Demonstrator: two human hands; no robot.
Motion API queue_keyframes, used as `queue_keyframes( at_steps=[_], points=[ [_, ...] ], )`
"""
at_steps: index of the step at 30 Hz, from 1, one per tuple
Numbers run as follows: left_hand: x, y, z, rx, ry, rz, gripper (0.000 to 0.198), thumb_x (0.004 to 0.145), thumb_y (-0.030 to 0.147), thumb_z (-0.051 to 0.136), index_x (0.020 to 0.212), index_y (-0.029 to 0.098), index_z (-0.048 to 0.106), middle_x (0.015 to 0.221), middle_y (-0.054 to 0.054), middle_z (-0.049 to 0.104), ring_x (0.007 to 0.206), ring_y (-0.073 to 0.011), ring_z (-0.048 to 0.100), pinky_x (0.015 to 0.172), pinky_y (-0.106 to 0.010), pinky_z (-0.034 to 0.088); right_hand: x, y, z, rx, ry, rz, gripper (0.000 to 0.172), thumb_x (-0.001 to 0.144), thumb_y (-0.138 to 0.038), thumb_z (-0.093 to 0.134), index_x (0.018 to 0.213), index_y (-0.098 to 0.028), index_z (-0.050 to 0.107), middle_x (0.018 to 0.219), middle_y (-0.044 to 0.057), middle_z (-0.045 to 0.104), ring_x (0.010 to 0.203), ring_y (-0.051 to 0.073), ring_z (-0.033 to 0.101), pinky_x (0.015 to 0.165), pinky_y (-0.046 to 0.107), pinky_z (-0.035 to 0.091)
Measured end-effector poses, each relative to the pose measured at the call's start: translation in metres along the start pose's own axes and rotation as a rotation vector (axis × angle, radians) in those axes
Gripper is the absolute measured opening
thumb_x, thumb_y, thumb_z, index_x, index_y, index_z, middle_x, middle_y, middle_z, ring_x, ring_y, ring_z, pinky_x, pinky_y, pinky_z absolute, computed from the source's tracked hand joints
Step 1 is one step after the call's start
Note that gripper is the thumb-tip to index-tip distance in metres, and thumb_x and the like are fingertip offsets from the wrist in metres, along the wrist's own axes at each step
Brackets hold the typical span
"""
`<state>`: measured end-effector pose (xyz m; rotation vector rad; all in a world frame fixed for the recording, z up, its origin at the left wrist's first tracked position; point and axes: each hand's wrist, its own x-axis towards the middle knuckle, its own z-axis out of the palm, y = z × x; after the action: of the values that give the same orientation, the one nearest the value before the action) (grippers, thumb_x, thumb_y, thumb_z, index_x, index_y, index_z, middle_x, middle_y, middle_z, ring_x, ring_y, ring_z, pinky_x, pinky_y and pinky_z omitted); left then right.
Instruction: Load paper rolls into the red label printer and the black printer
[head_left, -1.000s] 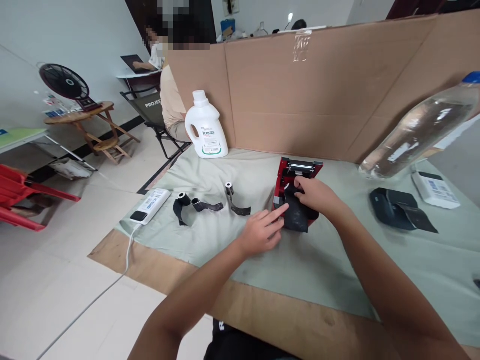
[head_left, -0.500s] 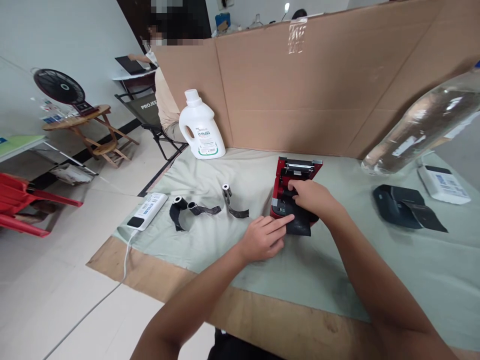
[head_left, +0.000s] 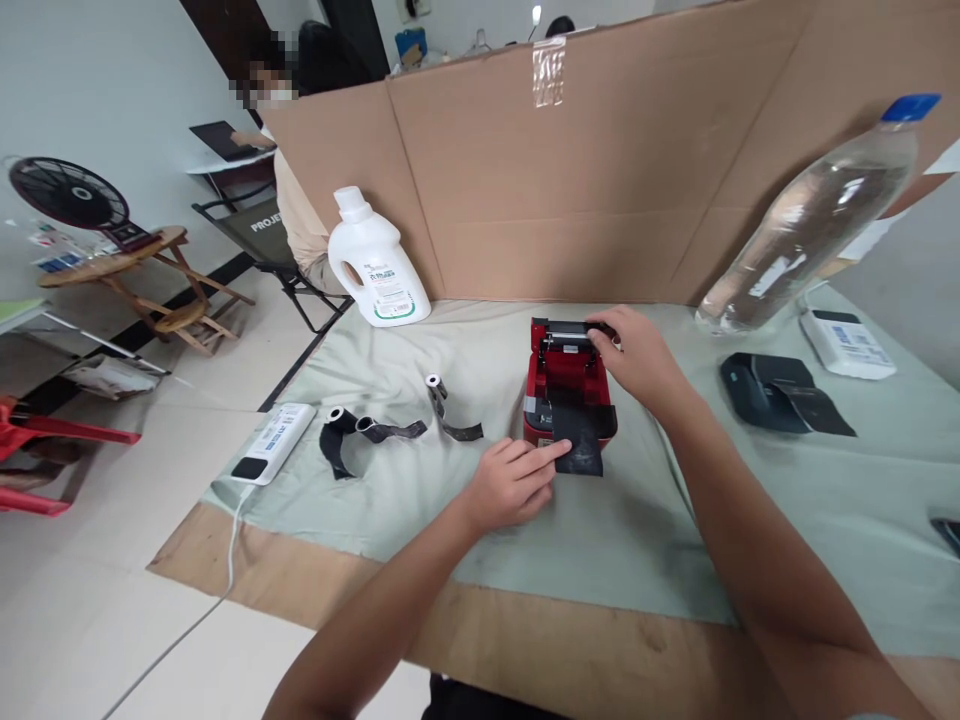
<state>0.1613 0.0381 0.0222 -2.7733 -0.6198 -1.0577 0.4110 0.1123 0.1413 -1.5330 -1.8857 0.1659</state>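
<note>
A small red printer (head_left: 568, 390) stands open on the green cloth (head_left: 645, 520), with a black paper strip (head_left: 577, 445) hanging out of its front. My left hand (head_left: 514, 482) lies at the printer's front left, its forefinger stretched out onto the strip's edge and the other fingers curled. My right hand (head_left: 637, 358) has its fingers wrapped round the raised lid (head_left: 571, 332) at the printer's back edge.
Three small rolls with black strips (head_left: 390, 430) lie left of the printer, beside a white power strip (head_left: 271, 441). A white detergent bottle (head_left: 375, 262), a cardboard wall (head_left: 570, 180), a clear water bottle (head_left: 806, 220), a black device (head_left: 776, 392) and a white device (head_left: 846, 342) surround them. Another person sits behind at the left.
My right hand has moved from the black paper inside the printer up to the lid at its back. The left hand stayed at the strip. The camera view shifted.
</note>
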Motion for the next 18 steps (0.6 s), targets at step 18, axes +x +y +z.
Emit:
queue_keyframes(
  at_steps=[18],
  points=[
    [-0.001,-0.002,-0.004,-0.043,0.017,0.036,0.017,0.091,0.013,0.052,0.096,0.022,0.066,0.132,-0.005,0.073,0.079,-0.0184,0.062,0.063,-0.036,0.044,-0.015,0.029,-0.012,-0.003,-0.532,0.224,0.054,0.08,-0.042,0.072,0.131,-0.029,0.061,0.121,0.009,0.058,0.082,0.02,0.062,0.081,0.036,0.053]
  ],
)
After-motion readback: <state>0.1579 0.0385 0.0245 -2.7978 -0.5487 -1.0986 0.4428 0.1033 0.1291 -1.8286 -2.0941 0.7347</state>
